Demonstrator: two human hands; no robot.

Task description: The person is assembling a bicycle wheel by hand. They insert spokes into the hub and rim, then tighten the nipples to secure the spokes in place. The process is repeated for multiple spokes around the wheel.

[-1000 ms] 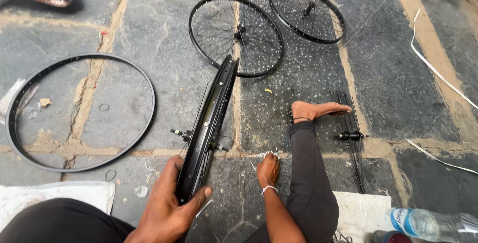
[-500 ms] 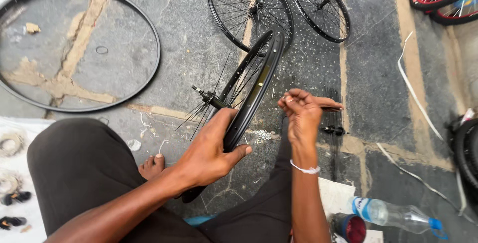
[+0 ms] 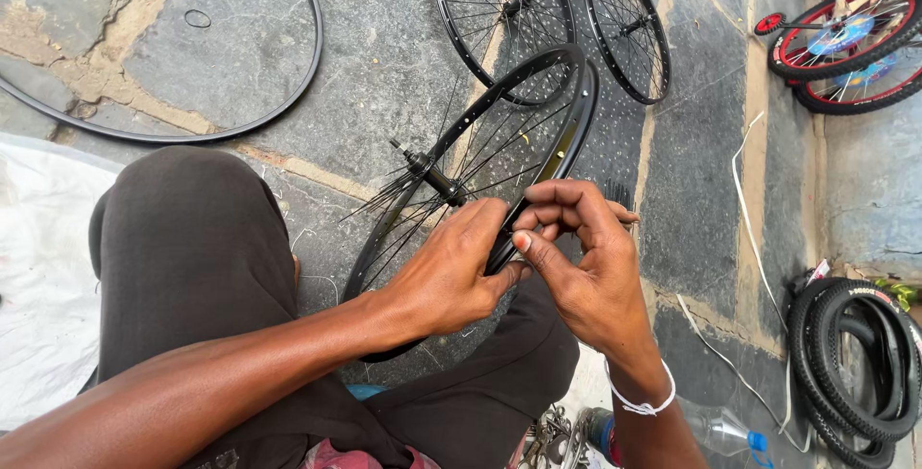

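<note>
A black bicycle wheel rim (image 3: 562,109) with a hub (image 3: 430,172) and loose spokes stands tilted over my lap. My left hand (image 3: 448,272) grips the near edge of the rim. My right hand (image 3: 579,263) is right beside it, fingers curled and pinched at the same spot on the rim; whether it holds a small part is hidden. A white band circles my right wrist. My dark-trousered knee (image 3: 187,239) is raised at the left.
Two spoked wheels (image 3: 499,18) (image 3: 626,23) lie on the stone floor ahead, and a bare rim (image 3: 279,85) lies at upper left. Black tyres (image 3: 855,363) are stacked at right, red-tyred wheels (image 3: 845,42) at upper right. A plastic bottle (image 3: 715,431) and white sheet (image 3: 43,287) lie nearby.
The wheel has been pulled closer and tilted over my lap. My right hand moved from beside the wheel onto the rim, meeting my left hand there.
</note>
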